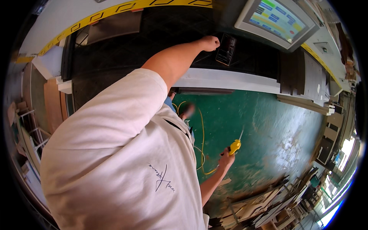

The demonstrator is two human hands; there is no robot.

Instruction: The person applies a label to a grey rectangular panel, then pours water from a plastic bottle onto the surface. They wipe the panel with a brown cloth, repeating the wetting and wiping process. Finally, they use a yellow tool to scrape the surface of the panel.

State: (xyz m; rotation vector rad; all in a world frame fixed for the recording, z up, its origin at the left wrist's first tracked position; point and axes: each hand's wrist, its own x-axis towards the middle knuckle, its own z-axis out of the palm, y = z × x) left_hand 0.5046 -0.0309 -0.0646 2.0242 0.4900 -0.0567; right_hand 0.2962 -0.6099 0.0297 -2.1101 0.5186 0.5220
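Head view: left hand (pixel 209 43) stretched up and forward, fist closed, knuckles against a small dark panel (pixel 226 49) on the black machine front (pixel 126 50); whether anything is gripped, cannot tell. Right hand (pixel 225 160) low, well apart from the left, clamped on one yellow air gun (pixel 235 146), thin nozzle tilted up. One yellow coiled hose (pixel 202 142) trailing over green floor (pixel 268 122). One screen (pixel 276 20) upper right. Scrap boards (pixel 260 207) heaped lower right. White-shirted shoulder blocking left half.
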